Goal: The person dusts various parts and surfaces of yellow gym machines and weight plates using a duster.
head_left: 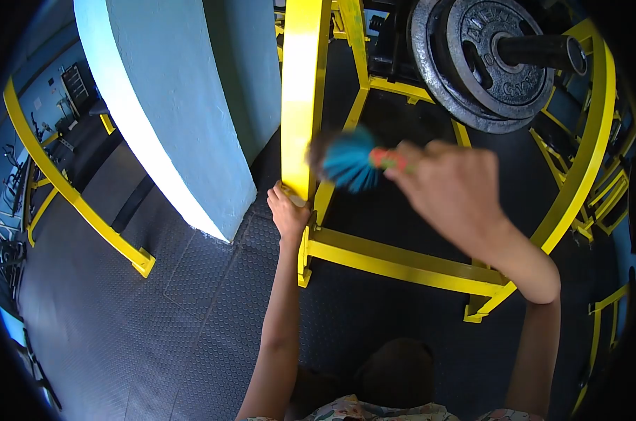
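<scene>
Beside the edge of a yellow post (302, 84), a blue-bristled brush (352, 161) appears blurred, its orange-and-green handle gripped in the closed fingers of a person's right hand (458, 186); whether the bristles touch the metal cannot be told. Lower on the same post, the left hand (288, 212) curls its fingers around the side, near a yellow crossbar (402, 263) set close to the floor. Beyond, dark metal weight plates (472, 88) sit on a peg (542, 53), while a pale blue pillar (160, 105) rises left above textured black matting (157, 337).
</scene>
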`<action>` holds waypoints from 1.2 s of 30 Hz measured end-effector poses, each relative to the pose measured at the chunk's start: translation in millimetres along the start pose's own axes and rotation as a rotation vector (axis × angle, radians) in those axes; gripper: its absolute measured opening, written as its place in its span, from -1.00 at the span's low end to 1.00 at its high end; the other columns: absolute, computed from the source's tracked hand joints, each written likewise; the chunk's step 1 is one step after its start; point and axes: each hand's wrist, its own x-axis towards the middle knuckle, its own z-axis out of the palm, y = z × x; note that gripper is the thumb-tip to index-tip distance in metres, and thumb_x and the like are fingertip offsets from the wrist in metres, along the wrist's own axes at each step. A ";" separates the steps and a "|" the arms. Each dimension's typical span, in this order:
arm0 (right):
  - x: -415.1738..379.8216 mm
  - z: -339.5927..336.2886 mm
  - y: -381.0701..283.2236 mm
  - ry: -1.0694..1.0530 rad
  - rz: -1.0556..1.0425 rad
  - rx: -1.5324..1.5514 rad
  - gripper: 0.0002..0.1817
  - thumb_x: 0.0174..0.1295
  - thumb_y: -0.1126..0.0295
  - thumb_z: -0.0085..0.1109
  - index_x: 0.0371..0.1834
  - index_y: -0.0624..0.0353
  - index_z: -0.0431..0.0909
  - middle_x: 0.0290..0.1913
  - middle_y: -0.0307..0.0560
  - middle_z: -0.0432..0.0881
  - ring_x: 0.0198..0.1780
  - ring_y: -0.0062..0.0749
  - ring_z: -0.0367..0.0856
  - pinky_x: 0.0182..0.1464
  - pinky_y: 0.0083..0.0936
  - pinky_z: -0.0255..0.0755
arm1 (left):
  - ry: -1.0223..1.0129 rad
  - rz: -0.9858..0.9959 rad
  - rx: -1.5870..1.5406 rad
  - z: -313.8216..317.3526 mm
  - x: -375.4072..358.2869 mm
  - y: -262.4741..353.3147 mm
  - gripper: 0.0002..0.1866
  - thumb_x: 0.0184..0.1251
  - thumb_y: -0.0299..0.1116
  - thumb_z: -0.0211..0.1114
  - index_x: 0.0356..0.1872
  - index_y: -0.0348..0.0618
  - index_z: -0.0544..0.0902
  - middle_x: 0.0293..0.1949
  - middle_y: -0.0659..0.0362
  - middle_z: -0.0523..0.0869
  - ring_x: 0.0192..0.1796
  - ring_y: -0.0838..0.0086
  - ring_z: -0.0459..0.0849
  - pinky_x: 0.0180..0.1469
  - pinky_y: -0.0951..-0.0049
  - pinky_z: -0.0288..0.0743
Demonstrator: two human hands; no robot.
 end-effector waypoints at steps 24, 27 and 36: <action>-137.1 129.5 -71.1 -0.322 1.038 2.294 -0.64 0.32 0.06 -0.23 -0.18 0.17 0.26 -0.66 -0.32 0.20 -0.74 -0.72 0.11 -0.68 -0.75 0.01 | -0.089 0.253 0.107 -35.3 215.6 132.2 -0.06 -0.31 -0.15 0.53 0.05 -0.46 0.15 -0.10 -0.23 0.43 -0.02 -0.01 0.47 -0.01 0.24 0.41; -135.6 156.5 -78.9 -0.316 0.843 2.228 -0.68 0.33 0.08 -0.25 -0.21 0.14 0.22 -0.65 -0.30 0.23 -0.72 -0.69 0.18 -0.65 -0.73 0.09 | -0.073 0.284 0.056 -37.0 209.0 132.0 -0.12 -0.27 -0.29 0.51 0.01 -0.53 0.12 -0.13 -0.30 0.39 -0.09 -0.09 0.48 -0.02 0.21 0.43; -208.2 215.7 -135.5 -0.959 1.003 2.550 -0.67 0.28 0.01 -0.18 -0.38 0.02 0.13 -0.74 -0.30 0.16 -0.80 -0.63 0.13 -0.70 -0.67 0.09 | -0.041 0.247 0.089 -26.0 213.6 127.8 -0.11 -0.29 -0.23 0.52 0.02 -0.50 0.17 -0.15 -0.22 0.45 -0.11 0.02 0.51 -0.09 0.26 0.46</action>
